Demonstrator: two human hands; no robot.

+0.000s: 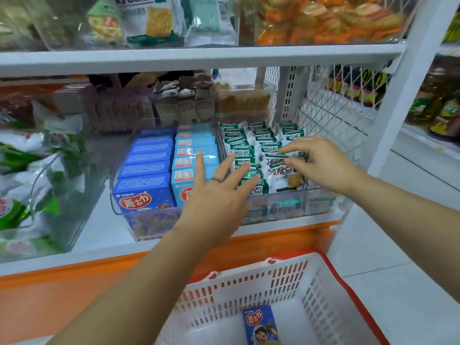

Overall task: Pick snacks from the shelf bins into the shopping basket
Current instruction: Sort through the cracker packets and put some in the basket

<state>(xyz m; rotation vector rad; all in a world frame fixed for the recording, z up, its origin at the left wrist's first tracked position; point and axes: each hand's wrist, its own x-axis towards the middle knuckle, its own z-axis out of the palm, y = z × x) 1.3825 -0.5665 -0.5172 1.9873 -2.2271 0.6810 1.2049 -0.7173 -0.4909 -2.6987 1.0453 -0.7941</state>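
Nearest to me stood the white shopping basket (249, 290) with its red rim, and on its floor lay one dark blue box (261, 324) with a red badge reading 蘑古力. Above the basket and a little beyond it, both hands reached into a clear shelf bin (278, 207). The left hand (214, 195) was spread flat, its grip apart and holding nothing, its fingertips over the green-and-white packets (251, 145). The right hand (321, 163) hovered over the same packets with fingers loosely extended, its grip also apart. I judged the step in hand to be picking a packet. The next move called for a pinch on one loose wrapper, then a carry down to the basket. Their lettering was too blurred to read. Beyond the basket to the left, dark blue boxes (146, 165) bore the same 蘑古力 badge, beside light blue ones (191, 150). Farthest from the basket, an upper shelf held cracker bags (149, 18) and orange packets (323, 21).
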